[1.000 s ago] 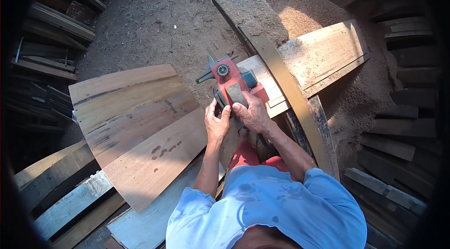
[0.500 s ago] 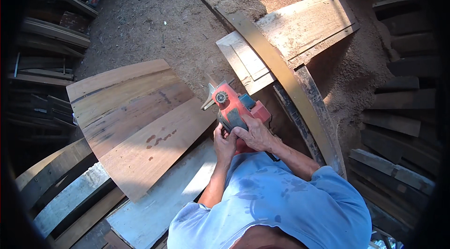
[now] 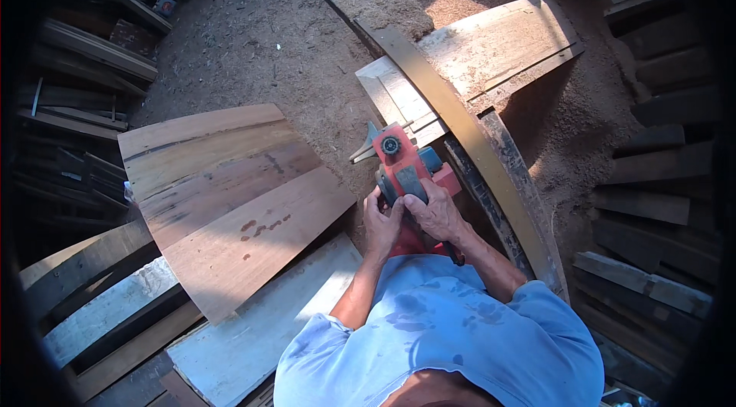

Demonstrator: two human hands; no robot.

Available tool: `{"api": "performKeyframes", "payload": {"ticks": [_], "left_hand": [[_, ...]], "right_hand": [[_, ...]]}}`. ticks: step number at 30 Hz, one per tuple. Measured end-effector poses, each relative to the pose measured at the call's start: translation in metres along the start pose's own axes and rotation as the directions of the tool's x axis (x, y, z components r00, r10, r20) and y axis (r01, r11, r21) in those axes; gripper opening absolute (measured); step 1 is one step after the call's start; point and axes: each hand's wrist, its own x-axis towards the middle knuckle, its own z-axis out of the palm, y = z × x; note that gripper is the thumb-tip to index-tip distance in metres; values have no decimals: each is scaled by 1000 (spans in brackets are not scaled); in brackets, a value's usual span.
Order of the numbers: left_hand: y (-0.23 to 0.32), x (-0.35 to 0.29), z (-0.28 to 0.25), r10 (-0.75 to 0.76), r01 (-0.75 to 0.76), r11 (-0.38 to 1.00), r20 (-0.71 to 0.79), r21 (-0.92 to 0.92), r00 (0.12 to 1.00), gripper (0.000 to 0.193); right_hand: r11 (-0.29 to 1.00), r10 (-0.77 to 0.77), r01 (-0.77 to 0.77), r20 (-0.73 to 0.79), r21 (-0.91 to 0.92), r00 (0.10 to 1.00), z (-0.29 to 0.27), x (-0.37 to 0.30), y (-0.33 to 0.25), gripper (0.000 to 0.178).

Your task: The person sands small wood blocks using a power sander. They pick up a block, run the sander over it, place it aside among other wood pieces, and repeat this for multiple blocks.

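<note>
A red electric hand planer (image 3: 400, 155) with a black knob is held close in front of my body. My left hand (image 3: 380, 224) is closed on its near left side, and the thumb rests near the dark casing. From the right, my right hand (image 3: 435, 212) wraps round the rear of the same tool. My two thumbs almost meet there, and most of the fingertips are hidden behind it. Just to the right of the planer runs a long wooden plank (image 3: 460, 127), lying across a wide pale board (image 3: 510, 43).
On the left lies a panel of several joined boards (image 3: 230, 177), with a whitish plank (image 3: 261, 323) beneath its near edge. Sawdust (image 3: 552, 154) is heaped around the pale board. Stacked timber lines the left side (image 3: 100, 54) and the right side (image 3: 659, 154).
Both hands have shifted the planer a little to the right and turned it more upright. The grip stays on it, and the whole view has moved slightly.
</note>
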Motion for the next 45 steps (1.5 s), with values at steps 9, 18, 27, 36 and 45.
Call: {"api": "performKeyframes", "payload": {"ticks": [9, 18, 27, 36, 45], "left_hand": [[4, 48, 7, -10, 8, 996, -21, -89, 1000, 56], [15, 116, -10, 55, -66, 992, -100, -110, 993, 56], [30, 180, -29, 54, -67, 993, -134, -99, 990, 55], [54, 248, -53, 100, -117, 983, -126, -139, 987, 55], [38, 199, -103, 140, -121, 990, -383, 74, 913, 66]], "right_hand": [[995, -95, 94, -99, -23, 991, 5, 40, 20, 57], [1000, 8, -8, -10, -15, 1000, 6, 110, 1, 66], [995, -101, 100, -67, -6, 993, 11, 175, -28, 58], [992, -103, 105, -24, 76, 994, 13, 246, -54, 57], [990, -105, 89, 157, 105, 982, 49, 195, -57, 53]]}}
